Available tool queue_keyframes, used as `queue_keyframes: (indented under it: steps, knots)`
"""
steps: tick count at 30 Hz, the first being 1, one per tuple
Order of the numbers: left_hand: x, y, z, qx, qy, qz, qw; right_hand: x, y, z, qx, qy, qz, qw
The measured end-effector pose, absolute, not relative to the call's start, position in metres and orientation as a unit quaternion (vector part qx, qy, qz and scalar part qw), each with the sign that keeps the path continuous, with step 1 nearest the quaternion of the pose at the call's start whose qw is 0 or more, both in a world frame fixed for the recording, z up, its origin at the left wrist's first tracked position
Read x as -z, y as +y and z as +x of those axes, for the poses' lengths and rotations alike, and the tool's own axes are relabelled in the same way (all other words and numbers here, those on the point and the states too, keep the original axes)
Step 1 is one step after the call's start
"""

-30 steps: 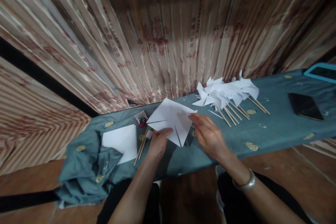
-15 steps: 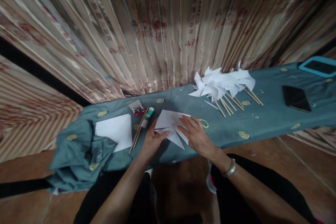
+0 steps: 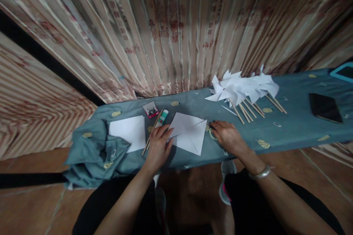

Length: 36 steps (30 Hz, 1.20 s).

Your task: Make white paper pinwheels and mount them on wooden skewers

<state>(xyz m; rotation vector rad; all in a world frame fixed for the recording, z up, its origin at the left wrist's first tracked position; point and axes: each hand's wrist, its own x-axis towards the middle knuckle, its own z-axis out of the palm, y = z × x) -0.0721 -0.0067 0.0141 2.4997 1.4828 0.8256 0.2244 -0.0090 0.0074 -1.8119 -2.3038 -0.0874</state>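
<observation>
Covering the left corner of the cut sheet [image 3: 189, 134] with the left hand [image 3: 159, 147], fingers slightly spread; impossible to make out whether pinching or merely pressing. Holding the right hand [image 3: 227, 137] just beside the sheet's right corner, with fingers curled by a yellow-green loop [image 3: 212, 134]; hard to judge from this view whether gripping anything. Seeing the sheet flat on the surface [image 3: 289, 136], left of its middle and near its front edge.

Finding one small open box [image 3: 147, 106] toward the far edge, with a red side and a cluster of shiny pins [image 3: 151, 112] inside, too many and too small to count. Noting one glue stick [image 3: 163, 116] with a green label, too blurred to read.

Counting three slits in the sheet, two loose sticks [image 3: 156, 122] along the glue stick, and at least two sheets in the paper stack [image 3: 129, 130] toward the left end. Spotting overlapping pinwheels [image 3: 237, 88] at the far edge, not countable, with at least six handles [image 3: 245, 112] pointing toward the front edge. Adding one black phone [image 3: 325, 107] toward the right end, and one blue-framed tablet [image 3: 346, 71] in the far right corner.
</observation>
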Motion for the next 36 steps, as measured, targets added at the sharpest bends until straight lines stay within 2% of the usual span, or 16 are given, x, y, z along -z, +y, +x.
queue_keyframes:
  steps: [6,16,20,23,25,28,30,33,36]
  knots:
    - [-0.015,0.012,-0.096,-0.221,0.572,0.789,0.028,-0.016,-0.006,0.24,0.061,-0.751,-0.654,0.071]
    - [-0.019,0.034,-0.096,-0.17,0.628,0.759,0.016,-0.017,0.001,0.224,0.045,-0.766,-0.621,0.157]
    - [-0.025,0.037,-0.095,-0.222,0.631,0.742,0.047,-0.025,0.001,0.21,0.007,-0.762,-0.607,0.225]
    - [-0.029,0.036,-0.092,-0.329,0.634,0.685,0.139,-0.029,0.0,0.192,-0.115,-0.737,-0.584,0.32]
    - [-0.032,0.033,-0.087,-0.406,0.622,0.619,0.255,-0.031,-0.002,0.177,-0.271,-0.674,-0.572,0.381]
    - [-0.037,0.025,-0.072,-0.469,0.567,0.516,0.438,-0.033,-0.004,0.157,-0.555,-0.471,-0.522,0.444]
    - [-0.041,0.018,-0.06,-0.473,0.529,0.473,0.522,-0.037,-0.004,0.149,-0.671,-0.345,-0.452,0.475]
    - [-0.044,0.007,-0.044,-0.454,0.49,0.449,0.594,-0.043,-0.002,0.146,-0.74,-0.239,-0.38,0.5]
    - [-0.044,0.003,-0.037,-0.431,0.483,0.457,0.61,-0.044,0.001,0.15,-0.744,-0.203,-0.377,0.513]
